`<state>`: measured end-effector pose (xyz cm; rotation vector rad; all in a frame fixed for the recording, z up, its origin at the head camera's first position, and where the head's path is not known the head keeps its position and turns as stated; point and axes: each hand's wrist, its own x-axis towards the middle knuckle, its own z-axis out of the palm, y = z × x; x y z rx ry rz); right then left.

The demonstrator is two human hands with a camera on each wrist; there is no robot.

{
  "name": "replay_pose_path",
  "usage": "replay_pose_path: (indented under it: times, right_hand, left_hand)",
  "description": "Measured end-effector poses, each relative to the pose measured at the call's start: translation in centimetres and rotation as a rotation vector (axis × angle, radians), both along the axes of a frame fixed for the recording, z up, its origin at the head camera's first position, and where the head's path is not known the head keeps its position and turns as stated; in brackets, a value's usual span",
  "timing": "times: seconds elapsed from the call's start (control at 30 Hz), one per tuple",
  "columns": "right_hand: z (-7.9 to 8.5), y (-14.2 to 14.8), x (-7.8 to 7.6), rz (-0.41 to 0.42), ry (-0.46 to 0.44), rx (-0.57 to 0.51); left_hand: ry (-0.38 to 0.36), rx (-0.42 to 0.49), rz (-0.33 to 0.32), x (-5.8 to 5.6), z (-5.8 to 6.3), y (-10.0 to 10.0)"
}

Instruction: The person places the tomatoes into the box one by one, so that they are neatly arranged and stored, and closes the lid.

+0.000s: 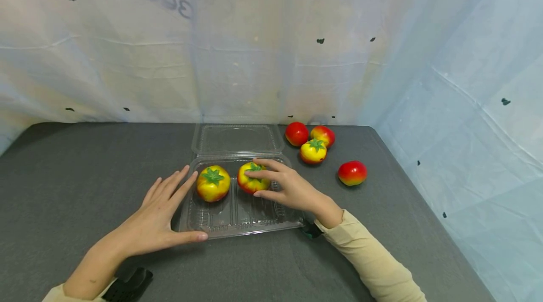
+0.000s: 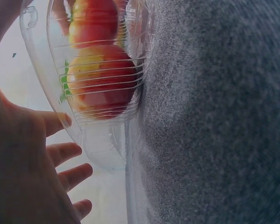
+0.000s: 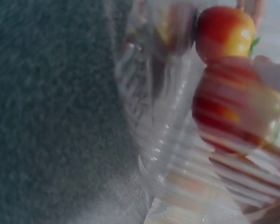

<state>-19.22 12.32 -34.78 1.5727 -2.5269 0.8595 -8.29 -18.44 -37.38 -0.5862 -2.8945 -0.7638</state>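
Held fruit (image 1: pixel 251 184), yellow and red with a green leaf top, is in the clear plastic tray (image 1: pixel 219 223), near the centre of the head frame and toward the upper right part of the tray. The grip of the right hand (image 1: pixel 293 190) is clamped on it: the fingers lie over its top and the thumb is at its lower right side. The grip of the left hand (image 1: pixel 158 219) is apart, with the fingers spread and the thumb stretched out to the right; this hand is at the left edge of the tray and it holds nothing. In the left wrist view its fingers are near the rim, but whether one of them touches it, I cannot tell.

Second fruit (image 1: pixel 213 184), of the same kind, sits in the tray just left of the held one, with its green leaf upward. The lid (image 1: pixel 237 139) lies opened behind the tray, in the upper direction of the frame.

To the right of the lid there is a group of three fruits (image 1: pixel 313 152), close together, and one redder fruit (image 1: pixel 352 173) is apart from them, further right and lower. All these things are on the dark grey surface (image 1: pixel 106 165). Behind it, a pale sheet (image 1: pixel 254 57) fills the upper part of the frame.
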Motion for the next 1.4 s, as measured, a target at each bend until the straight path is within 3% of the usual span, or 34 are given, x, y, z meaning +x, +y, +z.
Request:
replay_pose_path:
  times: [0.87,1.4]
  right_hand:
    - [-0.3,-1.2,-0.1,-0.010,0.046,0.162]
    - [-0.4,-1.1,-0.2,-0.003,0.064,0.165]
  left_hand:
    - [-0.006,-0.002,0.000,0.0,0.1,0.2]
    - [-0.008,-0.003,0.000,0.0,0.1,0.2]
